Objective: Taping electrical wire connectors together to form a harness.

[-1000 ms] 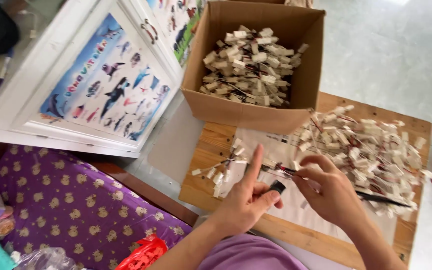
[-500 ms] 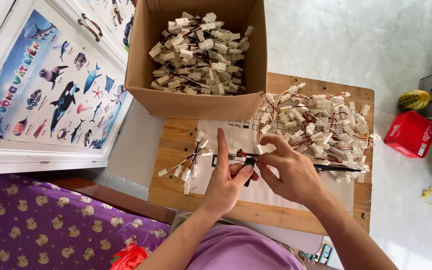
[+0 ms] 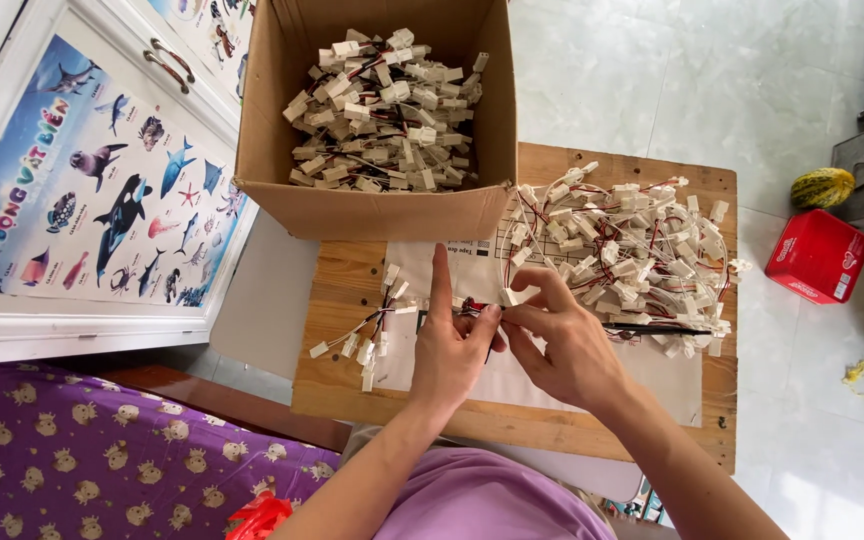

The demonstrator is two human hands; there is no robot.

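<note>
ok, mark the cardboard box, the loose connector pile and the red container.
cardboard box (image 3: 372, 212), head view, front wall.
loose connector pile (image 3: 622, 245), head view, middle of heap.
red container (image 3: 817, 256), head view, top face.

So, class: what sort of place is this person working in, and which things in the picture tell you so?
Most likely a home used for piecework. A low wooden table sits on a tiled floor, a sea-animal poster covers a cabinet door, and a cardboard box holds white wired connectors.
</note>
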